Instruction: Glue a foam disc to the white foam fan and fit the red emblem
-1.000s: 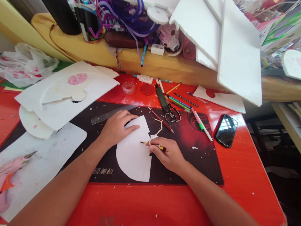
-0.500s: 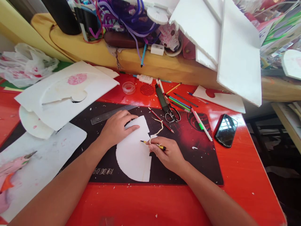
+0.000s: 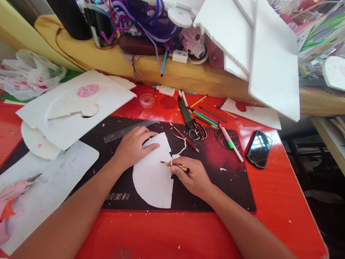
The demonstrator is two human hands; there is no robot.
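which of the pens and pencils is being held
The yellow-and-black pencil, gripped in the right hand with its tip over the white cut-out; the others, like the red pencil on the mat, are untouched.

Two bare forearms (image 3: 88,203), bare left grip (image 3: 134,145), bare right grip (image 3: 192,176)

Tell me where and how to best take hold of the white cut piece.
Probably by the lower end of the white cut piece, from the near side, pinching its curved and straight edges. It lies flat on the dark mat, and that end is free: the left hand rests at the upper end, the right hand by the notched side.
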